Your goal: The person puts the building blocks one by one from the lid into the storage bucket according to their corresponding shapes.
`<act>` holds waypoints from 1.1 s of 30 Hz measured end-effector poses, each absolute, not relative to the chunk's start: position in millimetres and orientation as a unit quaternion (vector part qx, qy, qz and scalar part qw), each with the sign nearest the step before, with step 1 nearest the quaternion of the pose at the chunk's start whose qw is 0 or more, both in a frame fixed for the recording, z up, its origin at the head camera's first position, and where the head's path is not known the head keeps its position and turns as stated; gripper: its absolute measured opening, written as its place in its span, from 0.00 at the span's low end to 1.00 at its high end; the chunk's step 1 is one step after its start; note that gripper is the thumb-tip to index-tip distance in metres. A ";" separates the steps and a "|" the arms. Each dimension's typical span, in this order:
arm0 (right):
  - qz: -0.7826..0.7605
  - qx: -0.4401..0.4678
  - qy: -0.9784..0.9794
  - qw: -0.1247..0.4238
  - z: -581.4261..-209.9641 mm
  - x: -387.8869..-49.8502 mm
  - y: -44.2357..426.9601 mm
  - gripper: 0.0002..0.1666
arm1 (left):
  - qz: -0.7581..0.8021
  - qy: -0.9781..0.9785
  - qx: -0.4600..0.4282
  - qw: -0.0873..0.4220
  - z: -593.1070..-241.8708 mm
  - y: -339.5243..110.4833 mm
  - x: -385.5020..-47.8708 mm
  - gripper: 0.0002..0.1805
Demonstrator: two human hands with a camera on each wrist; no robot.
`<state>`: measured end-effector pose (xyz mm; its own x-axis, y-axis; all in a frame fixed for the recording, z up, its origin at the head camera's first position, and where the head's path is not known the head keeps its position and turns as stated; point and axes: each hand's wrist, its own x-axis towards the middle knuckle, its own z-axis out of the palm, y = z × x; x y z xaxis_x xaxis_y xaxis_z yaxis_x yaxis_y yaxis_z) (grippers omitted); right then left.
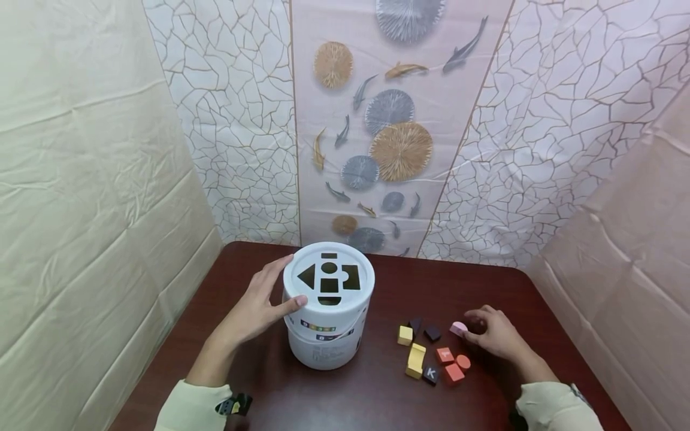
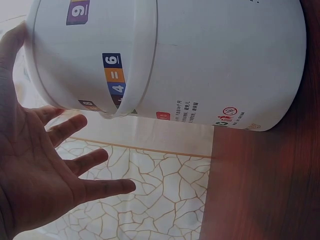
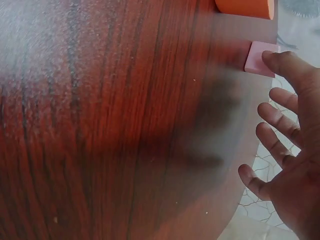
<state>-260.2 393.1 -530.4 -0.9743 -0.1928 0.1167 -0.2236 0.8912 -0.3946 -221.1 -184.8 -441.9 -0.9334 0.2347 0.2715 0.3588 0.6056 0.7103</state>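
Note:
A white lidded bucket [image 1: 323,350] stands upright, its lid cut with shaped holes. My left hand [image 1: 253,308] lies against the lid's left side, thumb on the near rim; in the left wrist view that hand [image 2: 40,175] has its fingers spread beside the bucket [image 2: 215,50]. Beside the loose blocks, my right hand [image 1: 498,335] is at a pink block [image 1: 458,328]. The right wrist view shows the thumb of this hand [image 3: 292,145] touching the pink block [image 3: 257,59], the other fingers apart from it and loosely bent.
Left of the right hand lie a yellow cube [image 1: 405,336], a yellow notched block [image 1: 415,360], several dark blocks [image 1: 431,333] and orange-red blocks [image 1: 454,374], one round [image 1: 463,362]. Patterned cloth walls [image 1: 242,120] border the dark red table [image 1: 334,407].

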 end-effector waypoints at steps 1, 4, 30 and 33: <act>0.205 0.106 -0.972 0.036 -531.3 -260.0 393.0 0.28 | -0.412 -0.893 -0.166 0.075 -442.4 -184.7 -221.1 0.53; 0.202 0.108 -0.973 0.030 -533.7 -259.7 393.1 0.25 | -0.413 -0.892 -0.166 0.074 -444.1 -184.8 -220.9 0.53; 0.208 0.120 -0.970 0.037 -535.7 -256.7 389.8 0.12 | -0.423 -0.889 -0.163 0.065 -441.0 -183.9 -219.3 0.53; 0.211 0.122 -0.969 0.045 -530.3 -257.2 389.0 0.11 | -0.421 -0.890 -0.164 0.066 -441.4 -184.7 -219.5 0.52</act>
